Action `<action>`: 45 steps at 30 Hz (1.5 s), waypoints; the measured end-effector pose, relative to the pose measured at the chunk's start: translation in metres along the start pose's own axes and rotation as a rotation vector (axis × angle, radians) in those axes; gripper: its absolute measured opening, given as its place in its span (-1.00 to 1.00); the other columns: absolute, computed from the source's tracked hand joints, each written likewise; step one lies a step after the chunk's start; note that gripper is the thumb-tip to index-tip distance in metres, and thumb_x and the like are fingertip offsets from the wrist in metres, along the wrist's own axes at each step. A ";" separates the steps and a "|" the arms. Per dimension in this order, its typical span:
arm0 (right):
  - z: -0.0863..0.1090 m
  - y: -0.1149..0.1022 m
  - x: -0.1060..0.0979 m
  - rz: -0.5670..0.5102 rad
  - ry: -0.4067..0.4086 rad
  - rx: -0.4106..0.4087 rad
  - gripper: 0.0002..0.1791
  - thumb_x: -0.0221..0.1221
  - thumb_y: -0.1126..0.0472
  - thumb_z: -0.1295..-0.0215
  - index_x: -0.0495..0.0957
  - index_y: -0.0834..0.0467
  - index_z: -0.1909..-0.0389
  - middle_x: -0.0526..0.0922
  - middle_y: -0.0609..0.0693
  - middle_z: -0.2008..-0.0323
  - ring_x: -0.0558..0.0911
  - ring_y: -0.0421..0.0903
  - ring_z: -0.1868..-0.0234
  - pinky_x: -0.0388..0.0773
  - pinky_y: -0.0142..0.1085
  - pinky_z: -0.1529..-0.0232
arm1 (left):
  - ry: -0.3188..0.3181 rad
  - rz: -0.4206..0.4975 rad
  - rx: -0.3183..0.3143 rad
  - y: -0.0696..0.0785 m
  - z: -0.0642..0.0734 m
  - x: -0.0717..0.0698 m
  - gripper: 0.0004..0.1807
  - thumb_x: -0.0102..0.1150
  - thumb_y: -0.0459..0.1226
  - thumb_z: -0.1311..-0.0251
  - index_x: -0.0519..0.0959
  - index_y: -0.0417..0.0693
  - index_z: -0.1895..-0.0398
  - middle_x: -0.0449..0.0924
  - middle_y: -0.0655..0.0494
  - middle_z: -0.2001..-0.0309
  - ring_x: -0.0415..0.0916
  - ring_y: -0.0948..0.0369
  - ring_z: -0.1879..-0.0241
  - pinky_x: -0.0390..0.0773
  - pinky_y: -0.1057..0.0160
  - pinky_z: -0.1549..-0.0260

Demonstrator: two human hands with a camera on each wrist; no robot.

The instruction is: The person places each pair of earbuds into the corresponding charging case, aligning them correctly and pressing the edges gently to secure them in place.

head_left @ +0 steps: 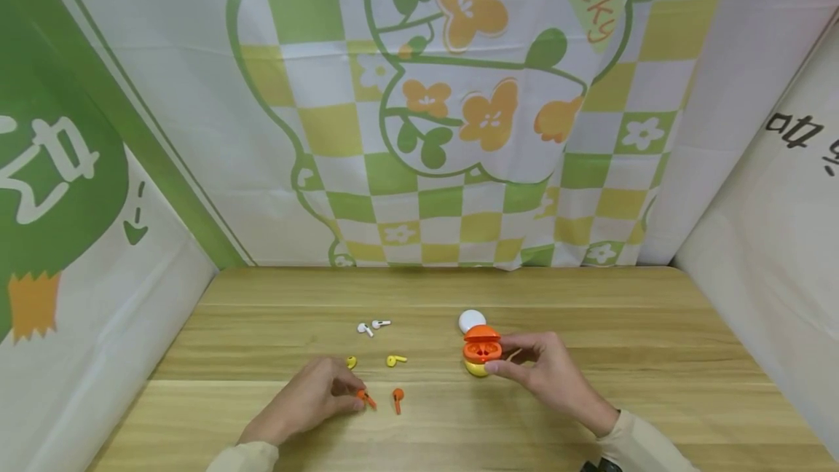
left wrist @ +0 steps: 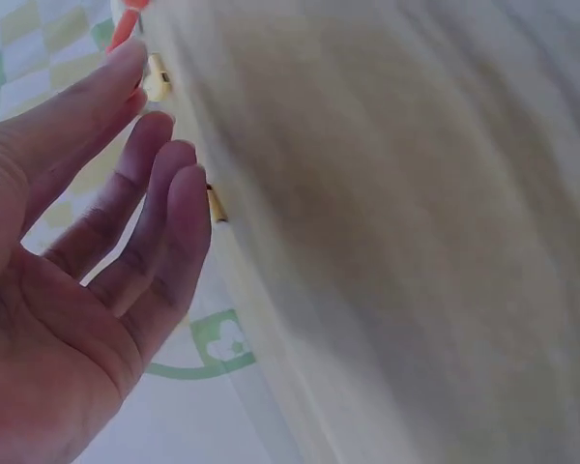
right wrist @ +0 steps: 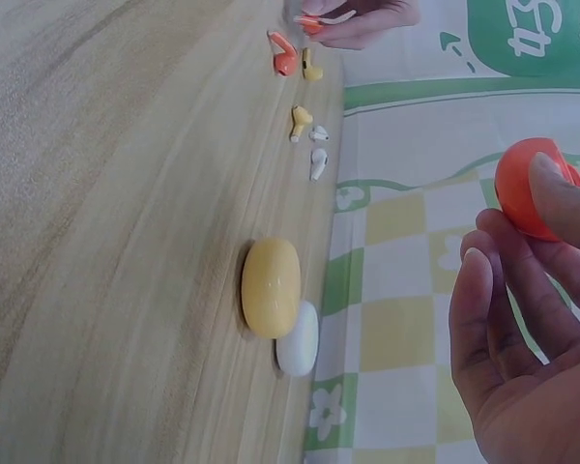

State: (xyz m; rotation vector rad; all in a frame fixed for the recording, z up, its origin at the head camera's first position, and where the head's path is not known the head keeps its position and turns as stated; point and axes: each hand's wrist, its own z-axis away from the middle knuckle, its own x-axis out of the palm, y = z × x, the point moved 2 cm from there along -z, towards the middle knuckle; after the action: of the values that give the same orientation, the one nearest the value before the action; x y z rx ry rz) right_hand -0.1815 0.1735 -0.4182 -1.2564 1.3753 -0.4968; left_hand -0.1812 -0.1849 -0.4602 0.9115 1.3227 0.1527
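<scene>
My left hand (head_left: 313,397) pinches an orange earbud (head_left: 369,400) between thumb and fingertips, low over the table. In the left wrist view, part of an orange earbud (left wrist: 126,24) shows at the thumb tip, and the other fingers are bent. A second orange earbud (head_left: 398,399) lies just to the right. My right hand (head_left: 547,374) holds an orange earbud case (head_left: 482,352) by its side, raised above the table with its lid up. Its slots face the head camera. The yellow case (right wrist: 271,288) sits below it, closed, partly hidden in the head view.
A closed white case (head_left: 472,320) lies behind the yellow one. Two yellow earbuds, one (head_left: 395,360) apart and one (head_left: 352,362) close to the left hand, lie behind the orange pair. Two white earbuds (head_left: 365,329) lie farther back. Printed cloth (head_left: 426,217) hangs behind the wooden table (head_left: 655,355).
</scene>
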 end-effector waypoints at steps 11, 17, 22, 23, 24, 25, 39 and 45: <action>-0.001 -0.001 0.000 0.004 0.012 -0.019 -0.71 0.47 0.21 -0.17 0.76 0.23 0.11 0.79 0.02 0.19 0.71 -0.18 0.28 0.69 -0.25 0.23 | 0.085 0.200 0.071 0.023 -0.007 -0.013 -0.82 0.42 -0.29 -0.22 0.77 -0.20 0.17 0.74 0.23 0.31 0.61 0.34 0.31 0.65 0.31 0.38; -0.001 -0.001 0.001 0.003 0.014 -0.024 -0.71 0.47 0.22 -0.17 0.76 0.24 0.11 0.79 0.03 0.20 0.70 -0.18 0.29 0.69 -0.25 0.24 | 0.134 0.236 0.077 0.036 -0.011 -0.017 -0.83 0.44 -0.29 -0.20 0.77 -0.09 0.15 0.74 0.25 0.31 0.65 0.32 0.29 0.68 0.29 0.37; -0.002 -0.002 0.000 -0.001 0.016 -0.027 -0.69 0.47 0.22 -0.16 0.75 0.25 0.10 0.79 0.03 0.18 0.71 -0.17 0.29 0.69 -0.26 0.23 | 0.162 0.282 0.035 0.050 -0.015 -0.019 -0.83 0.44 -0.27 -0.21 0.74 -0.05 0.14 0.71 0.24 0.29 0.64 0.29 0.25 0.69 0.28 0.33; -0.002 -0.002 0.000 -0.001 0.016 -0.024 -0.69 0.47 0.21 -0.16 0.75 0.24 0.09 0.79 0.02 0.18 0.71 -0.17 0.29 0.69 -0.26 0.23 | 0.169 0.289 0.033 0.054 -0.016 -0.020 -0.83 0.43 -0.27 -0.21 0.73 -0.05 0.14 0.71 0.23 0.28 0.64 0.28 0.25 0.69 0.27 0.32; -0.002 -0.002 0.000 -0.002 0.015 -0.022 -0.69 0.47 0.21 -0.16 0.75 0.24 0.09 0.79 0.02 0.18 0.71 -0.17 0.29 0.69 -0.26 0.23 | 0.177 0.291 0.030 0.057 -0.017 -0.020 -0.84 0.43 -0.27 -0.21 0.73 -0.04 0.15 0.70 0.23 0.27 0.64 0.27 0.24 0.69 0.27 0.32; -0.002 -0.003 0.000 -0.004 0.015 -0.018 -0.69 0.47 0.21 -0.16 0.75 0.24 0.09 0.79 0.02 0.19 0.71 -0.17 0.28 0.69 -0.26 0.23 | 0.187 0.294 0.030 0.060 -0.019 -0.020 -0.84 0.43 -0.27 -0.21 0.73 -0.03 0.15 0.71 0.23 0.26 0.64 0.27 0.23 0.69 0.27 0.31; -0.003 -0.008 0.002 0.002 0.013 0.035 -0.70 0.45 0.15 -0.21 0.76 0.19 0.08 0.79 -0.02 0.20 0.70 -0.16 0.30 0.68 -0.23 0.25 | 0.394 0.386 0.214 0.105 -0.038 -0.015 -0.85 0.41 -0.21 -0.25 0.77 0.06 0.14 0.74 0.28 0.23 0.67 0.24 0.24 0.70 0.21 0.23; -0.006 -0.010 0.005 -0.005 0.015 0.009 -0.71 0.45 0.16 -0.21 0.76 0.19 0.09 0.79 -0.03 0.21 0.71 -0.16 0.30 0.68 -0.26 0.26 | 0.434 0.396 0.301 0.121 -0.046 -0.009 -0.86 0.44 -0.27 -0.20 0.79 -0.02 0.18 0.75 0.26 0.22 0.67 0.24 0.22 0.70 0.20 0.23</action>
State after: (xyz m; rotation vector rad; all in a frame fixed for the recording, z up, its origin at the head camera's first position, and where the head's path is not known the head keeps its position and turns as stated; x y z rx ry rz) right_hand -0.1823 0.1635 -0.4106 -1.2514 1.3819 -0.5165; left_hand -0.1772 -0.0885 -0.3736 1.4522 1.5748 0.4897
